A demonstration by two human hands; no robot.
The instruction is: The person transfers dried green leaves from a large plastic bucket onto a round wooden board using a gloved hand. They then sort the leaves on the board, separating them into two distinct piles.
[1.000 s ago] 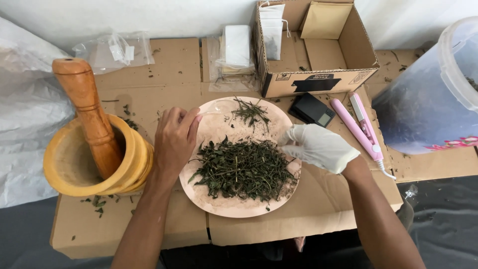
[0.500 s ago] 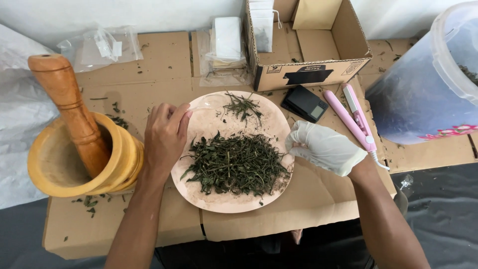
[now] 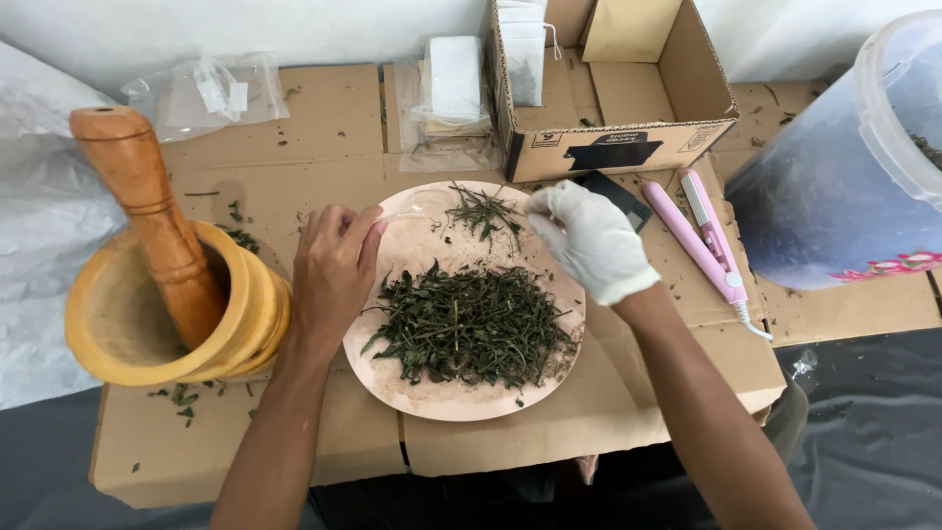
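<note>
A round pink plate sits on flattened cardboard and serves as the landmark here. A large heap of dried green leaves covers its middle, and a smaller tuft of dried sprigs lies near its far rim. The bare left hand rests on the plate's left edge, fingers curled and pinching what looks like a thin clear bag that stretches over the far part of the plate. The right hand, in a white glove, hovers over the plate's far right rim with its fingertips drawn together beside the sprigs; whether they hold anything I cannot tell. Left of the plate stands a yellow wooden mortar with a brown pestle leaning in it. Right of the plate lies a pink hair straightener, and beyond it an open cardboard box.
</note>
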